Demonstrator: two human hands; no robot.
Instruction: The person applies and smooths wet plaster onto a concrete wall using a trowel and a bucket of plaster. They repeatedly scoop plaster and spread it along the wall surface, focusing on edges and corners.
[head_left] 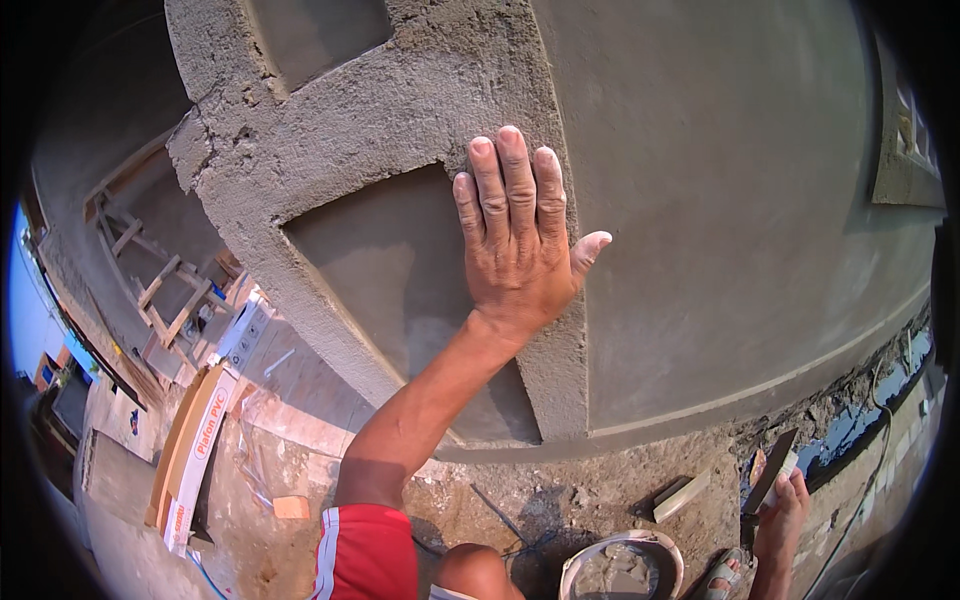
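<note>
While the left hand (518,250) lies opened flat on the wall (560,400), grasping nothing visible, the trowel (769,470) sits near its four o'clock, long axis toward one o'clock, gripped by the nearer right hand (783,507).

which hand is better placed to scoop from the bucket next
Probably the right: the right hand holds a flat trowel low down, near the bucket of grey mix. The left hand is spread open over the raised cement trim, higher up.
</note>
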